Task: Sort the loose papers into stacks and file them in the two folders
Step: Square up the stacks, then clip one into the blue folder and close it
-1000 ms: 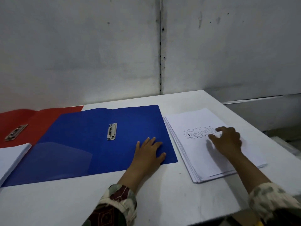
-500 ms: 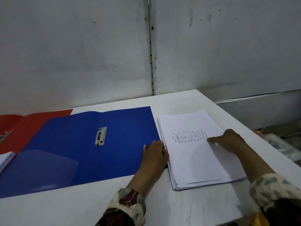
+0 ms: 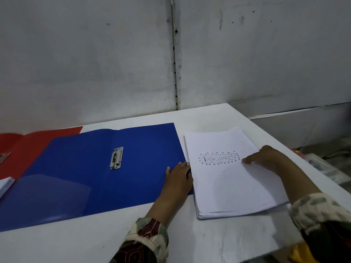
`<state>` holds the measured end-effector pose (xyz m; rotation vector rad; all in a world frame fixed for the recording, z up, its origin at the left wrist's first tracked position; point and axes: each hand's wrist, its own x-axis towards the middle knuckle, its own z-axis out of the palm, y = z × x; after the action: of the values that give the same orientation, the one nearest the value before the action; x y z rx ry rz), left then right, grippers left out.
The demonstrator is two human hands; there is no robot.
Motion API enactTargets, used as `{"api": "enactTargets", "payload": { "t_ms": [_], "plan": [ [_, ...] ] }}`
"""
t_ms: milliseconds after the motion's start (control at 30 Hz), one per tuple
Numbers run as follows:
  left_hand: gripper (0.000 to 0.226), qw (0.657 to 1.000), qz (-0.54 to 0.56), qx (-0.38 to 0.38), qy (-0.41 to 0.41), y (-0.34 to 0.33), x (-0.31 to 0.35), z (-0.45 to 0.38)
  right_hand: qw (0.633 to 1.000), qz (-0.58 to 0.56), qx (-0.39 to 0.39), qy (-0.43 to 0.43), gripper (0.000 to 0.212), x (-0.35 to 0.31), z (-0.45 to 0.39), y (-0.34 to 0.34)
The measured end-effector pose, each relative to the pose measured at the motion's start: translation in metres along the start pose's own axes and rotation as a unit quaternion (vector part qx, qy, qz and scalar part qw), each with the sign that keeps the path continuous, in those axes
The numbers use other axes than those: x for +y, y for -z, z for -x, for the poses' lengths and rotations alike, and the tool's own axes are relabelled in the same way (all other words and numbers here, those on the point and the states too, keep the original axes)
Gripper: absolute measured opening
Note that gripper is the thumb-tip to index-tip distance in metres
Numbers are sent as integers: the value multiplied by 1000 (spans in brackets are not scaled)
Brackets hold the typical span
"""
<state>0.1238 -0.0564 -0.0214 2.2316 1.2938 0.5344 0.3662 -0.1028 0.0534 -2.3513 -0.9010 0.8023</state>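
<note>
Clearly, squaring the paper stack (image 3: 228, 179) comes first: I'd press both side edges evenly, then slide it whole under the clip (image 3: 116, 158) of the open blue folder (image 3: 98, 168). It lies just beside that folder, between the hands. Her left hand (image 3: 179, 178) lies flat against its near-left edge; her right hand (image 3: 266, 158) rests on top, fingers loosely bent, gripping nothing.

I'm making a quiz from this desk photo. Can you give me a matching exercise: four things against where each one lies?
Things:
1. blue folder
2. red folder
3. paper stack
4. metal clip

Places:
A. under the right hand
B. far left, partly beneath the blue folder
C. on the blue folder's inside
D. open, middle of the table, left hand on its right edge

Pairs: 1-D, 2-B, 3-A, 4-C
</note>
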Motion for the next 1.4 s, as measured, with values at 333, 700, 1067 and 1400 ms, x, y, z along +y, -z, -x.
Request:
{"api": "enactTargets", "payload": {
  "t_ms": [333,700,1067,1400],
  "plan": [
    [36,993,92,50,53,49,-18,-3,980,-198,-15,5,42,27,12,6],
    [32,950,-71,179,245,131,-118,-7,969,-245,-39,7,43,-2,8,-31],
    [36,928,159,78,328,169,-146,-8,960,-262,-95,39,33,-65,9,-96],
    [24,927,126,60,349,170,-162,-15,952,-270,-123,70,22,-95,8,-120]
  ]
}}
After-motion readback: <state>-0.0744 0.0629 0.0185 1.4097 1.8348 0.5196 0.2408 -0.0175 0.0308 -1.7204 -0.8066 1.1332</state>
